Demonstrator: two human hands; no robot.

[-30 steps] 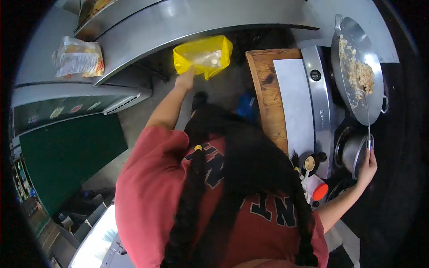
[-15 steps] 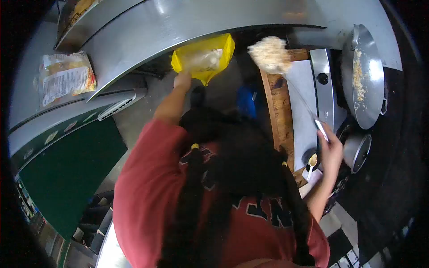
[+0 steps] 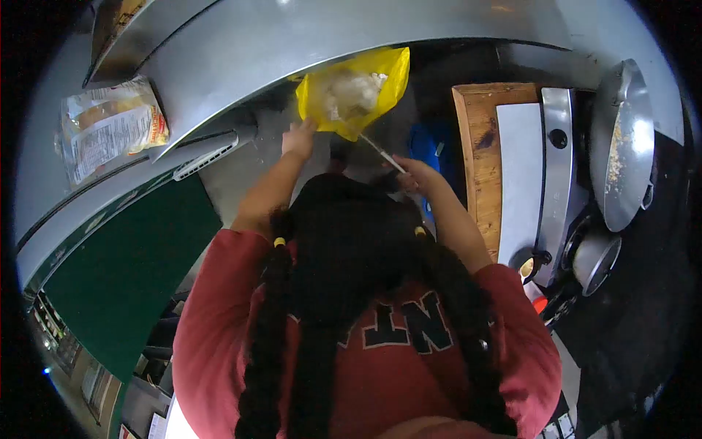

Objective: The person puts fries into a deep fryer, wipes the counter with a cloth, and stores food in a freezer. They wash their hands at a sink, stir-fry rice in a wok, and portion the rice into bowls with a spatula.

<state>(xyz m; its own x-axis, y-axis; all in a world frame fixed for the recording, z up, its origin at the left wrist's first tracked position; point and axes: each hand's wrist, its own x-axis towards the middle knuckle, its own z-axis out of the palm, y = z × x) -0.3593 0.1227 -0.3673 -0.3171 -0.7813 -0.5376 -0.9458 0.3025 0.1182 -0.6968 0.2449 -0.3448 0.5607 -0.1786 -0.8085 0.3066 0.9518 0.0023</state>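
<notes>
My left hand is closed on the near left rim of a yellow plastic bag, which hangs wide-mouthed below the steel counter edge. Pale food, blurred by motion, shows inside it. The fingers of my right hand wrap round the handle of a long-handled metal utensil. Its far end goes to the near side of the bag, where its head is hidden or lost in the blur.
A wok with rice-like grains sits at the far right, near a smaller pot. A wooden board and a white board lie left of them. At left is a labelled food package on the steel counter.
My right hand has swung left from beside the stove, bringing the food-laden utensil to the bag. My left hand still holds the bag rim.
</notes>
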